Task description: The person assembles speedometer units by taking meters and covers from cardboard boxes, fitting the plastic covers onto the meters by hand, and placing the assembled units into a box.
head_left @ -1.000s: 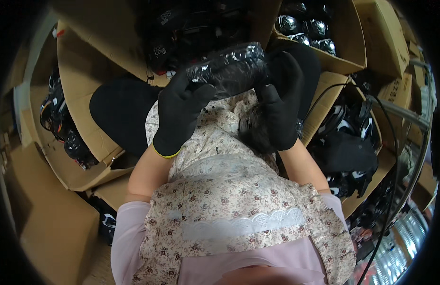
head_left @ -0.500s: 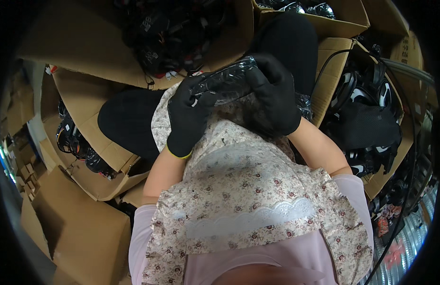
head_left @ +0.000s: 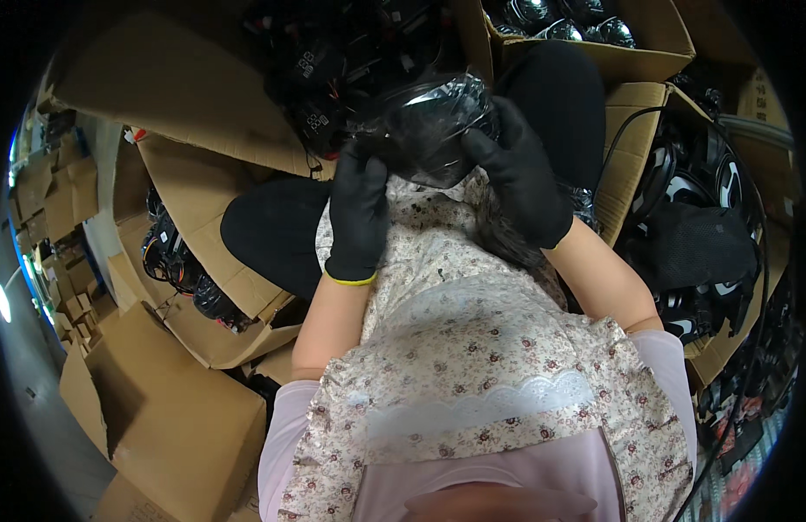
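A rounded black part in shiny clear plastic wrap [head_left: 429, 130] is between my two black-gloved hands, above my apron-covered lap. My left hand [head_left: 359, 213] grips its left edge, thumb upright against the near side. On the other side, my right hand [head_left: 525, 178] pinches the right edge between thumb and fingers. Glare on the wrap and some blur hide the part's exact kind. Just beyond it, a cardboard box holds several black electronic units with wires [head_left: 320, 65]. Another plastic-wrapped item [head_left: 581, 202] shows beside my right wrist.
An open carton [head_left: 646, 61] at the far right holds several shiny wrapped black parts. Black and white parts [head_left: 690, 187] fill a box on the right, with a black cable [head_left: 759, 261] beside it. A box with wired parts [head_left: 177, 261] and a bare carton [head_left: 177, 400] stand left.
The wrapped part has moved slightly away from me and turned, showing a broader, rounder face. My left hand has shifted down along its edge. The whole view has shifted a little.
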`<action>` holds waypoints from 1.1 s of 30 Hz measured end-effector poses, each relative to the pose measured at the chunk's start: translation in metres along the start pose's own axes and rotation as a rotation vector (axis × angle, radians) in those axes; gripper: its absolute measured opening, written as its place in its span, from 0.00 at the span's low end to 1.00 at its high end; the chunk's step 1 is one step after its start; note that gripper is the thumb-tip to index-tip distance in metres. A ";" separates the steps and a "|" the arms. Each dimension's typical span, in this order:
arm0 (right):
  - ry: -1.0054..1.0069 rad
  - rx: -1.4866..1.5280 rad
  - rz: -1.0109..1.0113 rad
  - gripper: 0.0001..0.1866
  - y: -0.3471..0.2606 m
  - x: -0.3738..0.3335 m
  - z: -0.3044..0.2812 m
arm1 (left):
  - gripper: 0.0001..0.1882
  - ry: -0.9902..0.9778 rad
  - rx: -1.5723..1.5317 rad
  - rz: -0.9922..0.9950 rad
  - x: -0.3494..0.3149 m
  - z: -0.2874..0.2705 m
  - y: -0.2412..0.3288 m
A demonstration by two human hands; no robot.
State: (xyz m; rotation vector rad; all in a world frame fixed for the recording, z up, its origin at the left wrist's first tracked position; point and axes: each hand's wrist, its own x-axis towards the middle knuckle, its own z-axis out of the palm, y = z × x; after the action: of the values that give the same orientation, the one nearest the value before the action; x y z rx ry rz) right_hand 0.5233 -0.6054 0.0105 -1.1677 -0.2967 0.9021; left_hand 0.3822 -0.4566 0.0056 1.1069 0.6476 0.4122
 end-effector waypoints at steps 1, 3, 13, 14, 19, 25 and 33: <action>-0.006 -0.047 -0.024 0.27 -0.001 -0.002 0.001 | 0.30 -0.025 0.174 0.210 0.002 0.000 0.006; -0.043 -0.074 -0.005 0.26 -0.002 -0.007 0.003 | 0.33 -0.108 0.431 0.383 0.007 -0.003 0.025; -0.080 -0.016 -0.008 0.20 -0.002 -0.012 0.006 | 0.26 -0.285 0.547 0.095 0.014 0.017 0.053; -0.113 0.058 0.002 0.19 -0.002 -0.014 0.005 | 0.26 -0.252 0.571 0.128 0.011 0.018 0.048; -0.061 -0.064 0.049 0.21 -0.003 -0.008 0.007 | 0.24 -0.147 0.541 0.180 0.003 0.012 0.024; 0.023 -0.093 -0.003 0.33 0.001 -0.003 0.015 | 0.34 -0.083 0.124 0.201 0.009 0.001 0.011; -0.042 -0.656 -0.440 0.35 0.012 -0.011 0.011 | 0.25 -0.312 0.974 0.767 0.012 -0.019 0.048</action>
State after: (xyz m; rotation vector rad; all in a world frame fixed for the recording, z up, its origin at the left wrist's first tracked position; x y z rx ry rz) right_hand 0.5042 -0.6051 0.0071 -1.5956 -0.8933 0.4406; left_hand 0.3793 -0.4166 0.0409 2.3143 0.0776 0.5695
